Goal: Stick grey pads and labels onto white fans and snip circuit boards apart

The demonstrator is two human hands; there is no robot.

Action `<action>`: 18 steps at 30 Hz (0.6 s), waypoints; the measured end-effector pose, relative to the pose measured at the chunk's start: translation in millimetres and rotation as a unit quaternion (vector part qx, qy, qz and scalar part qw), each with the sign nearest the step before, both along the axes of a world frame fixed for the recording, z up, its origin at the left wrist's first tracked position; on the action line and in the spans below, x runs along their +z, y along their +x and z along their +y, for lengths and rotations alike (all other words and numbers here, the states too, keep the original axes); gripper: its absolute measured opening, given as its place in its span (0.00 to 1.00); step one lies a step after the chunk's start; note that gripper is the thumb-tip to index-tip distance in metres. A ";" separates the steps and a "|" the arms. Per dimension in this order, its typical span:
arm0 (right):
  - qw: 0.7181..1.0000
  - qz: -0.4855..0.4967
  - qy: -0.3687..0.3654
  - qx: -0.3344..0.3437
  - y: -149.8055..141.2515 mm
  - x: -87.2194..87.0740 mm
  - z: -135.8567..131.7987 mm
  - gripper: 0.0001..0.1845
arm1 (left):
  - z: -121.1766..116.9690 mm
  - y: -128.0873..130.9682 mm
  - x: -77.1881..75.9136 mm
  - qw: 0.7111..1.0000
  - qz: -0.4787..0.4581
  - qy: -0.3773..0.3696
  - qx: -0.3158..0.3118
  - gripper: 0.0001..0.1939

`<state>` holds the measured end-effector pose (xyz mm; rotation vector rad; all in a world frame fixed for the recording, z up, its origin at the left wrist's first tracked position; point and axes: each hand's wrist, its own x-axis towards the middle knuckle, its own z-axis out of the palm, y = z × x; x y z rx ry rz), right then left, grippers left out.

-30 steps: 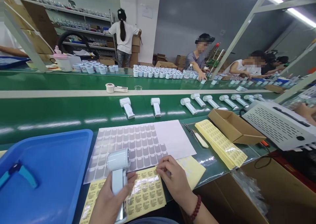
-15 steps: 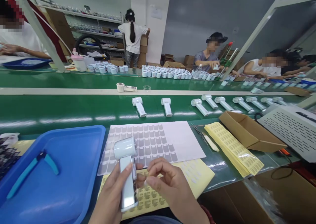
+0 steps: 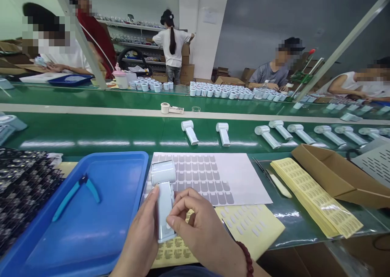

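My left hand (image 3: 141, 232) is wrapped around the handle of a pale blue handheld device with a cylindrical head (image 3: 164, 172), held upright, head at the top. The thumb and forefinger of my right hand (image 3: 195, 220) are pinched together against the lower front of that handle. Whatever is between those fingertips is too small to make out. Beneath both hands lies a yellow sticker sheet (image 3: 175, 252) with printed marks. To its right is a yellow sheet of small whitish oval stickers (image 3: 252, 224). Behind the device lies a white sheet with grey labels (image 3: 201, 169), partly covered by it.
On the left, a blue tray (image 3: 117, 244) holds blue-handled pliers (image 3: 93, 189), beside stacked dark parts (image 3: 24, 191). Tweezers (image 3: 263, 171), a yellow label stack (image 3: 317, 195) and a cardboard box (image 3: 338, 173) lie right. Similar devices (image 3: 224, 134) line the green belt (image 3: 122, 128); co-workers sit beyond.
My right hand has moved left, from beside the device onto its lower handle. The device has turned slightly, showing more of its front. The camera view has swung left.
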<state>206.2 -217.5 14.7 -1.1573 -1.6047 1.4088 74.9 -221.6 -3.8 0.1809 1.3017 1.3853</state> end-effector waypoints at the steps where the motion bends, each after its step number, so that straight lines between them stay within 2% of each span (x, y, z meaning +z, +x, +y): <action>1: 1.000 -0.007 0.006 0.000 -1.0 -1.0 0.1 0.07 | 0.3 1.1 3.4 1.000 -0.005 -0.021 0.004 0.21; 5: 0.991 -0.050 0.124 -0.006 -2.8 -11.2 -0.8 0.08 | 1.6 4.8 14.8 0.999 -0.026 -0.019 -0.009 0.17; 8: 0.979 -0.028 0.200 -0.003 -2.8 -16.8 -3.7 0.08 | 0.9 2.8 16.2 0.998 -0.044 -0.009 -0.035 0.16; 11: 0.981 0.048 0.184 -0.038 -0.3 -16.2 -6.2 0.05 | -0.3 -2.0 14.9 0.995 -0.060 -0.029 -0.072 0.18; 13: 0.982 0.082 0.155 -0.073 3.4 -14.9 -5.9 0.05 | -1.0 -5.5 13.7 0.993 -0.067 -0.009 -0.101 0.22; 15: 0.982 0.082 0.132 -0.107 9.0 -16.0 -4.6 0.07 | -1.8 -9.2 11.6 0.989 -0.065 0.032 -0.126 0.25; 18: 0.976 0.034 0.118 -0.177 23.7 -26.7 -1.9 0.12 | -1.7 -16.5 6.6 0.986 -0.055 0.093 -0.128 0.30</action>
